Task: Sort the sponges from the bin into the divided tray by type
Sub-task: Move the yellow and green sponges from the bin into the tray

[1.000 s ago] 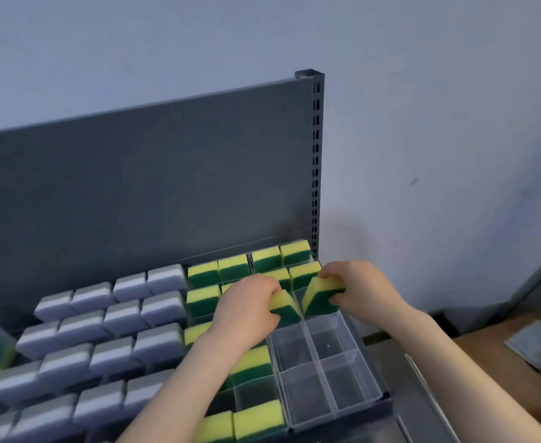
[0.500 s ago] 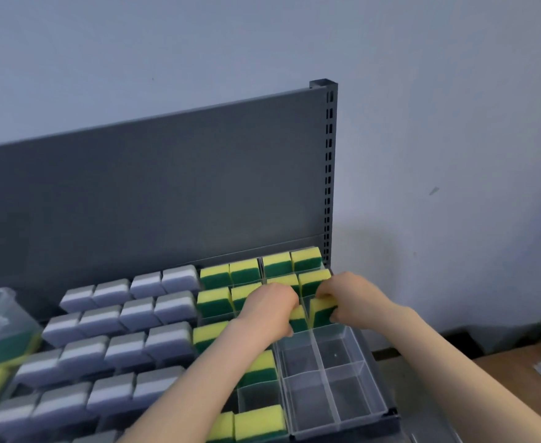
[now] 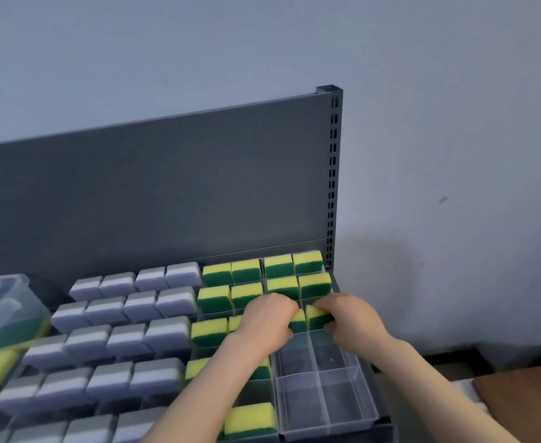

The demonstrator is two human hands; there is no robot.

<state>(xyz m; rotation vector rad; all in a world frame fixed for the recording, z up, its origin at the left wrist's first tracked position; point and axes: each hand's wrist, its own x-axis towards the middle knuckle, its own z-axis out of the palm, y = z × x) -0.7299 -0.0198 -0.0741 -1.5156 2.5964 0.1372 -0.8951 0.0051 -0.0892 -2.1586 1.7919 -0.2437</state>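
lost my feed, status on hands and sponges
Left hand and right hand each pressing a yellow-green sponge into the divided tray. Four near-right cells empty. Nothing blocking.

Both bare forearms reach forward, the left hand (image 3: 267, 321) and right hand (image 3: 350, 324) side by side, fingers curled downward.

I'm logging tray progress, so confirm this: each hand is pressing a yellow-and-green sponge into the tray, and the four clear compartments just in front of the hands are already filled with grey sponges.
Not quite. The head view shows those four clear compartments empty, with no grey sponges in them. The rest holds: the left hand and right hand each press a yellow-and-green sponge into the tray.
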